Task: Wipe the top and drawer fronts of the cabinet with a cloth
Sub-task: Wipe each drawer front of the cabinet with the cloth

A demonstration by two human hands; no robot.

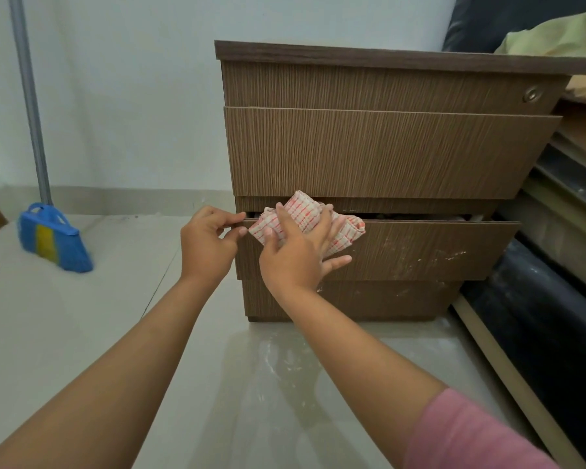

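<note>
A brown wood-grain cabinet [386,147] stands on the floor against the wall, with three drawer fronts under a darker top. The bottom drawer [420,252] is pulled out slightly and shows pale smears on its right half. My right hand [295,255] presses a white cloth with red checks [305,214] flat against the upper left part of that drawer front. My left hand [207,242] pinches the drawer's top left corner between thumb and fingers.
A blue and yellow broom [53,236] with a grey handle leans on the wall at left. Stacked boards and dark rolls [555,248] crowd the cabinet's right side, with pale fabric [562,35] above. The glossy tiled floor [268,367] has dusty marks before the cabinet.
</note>
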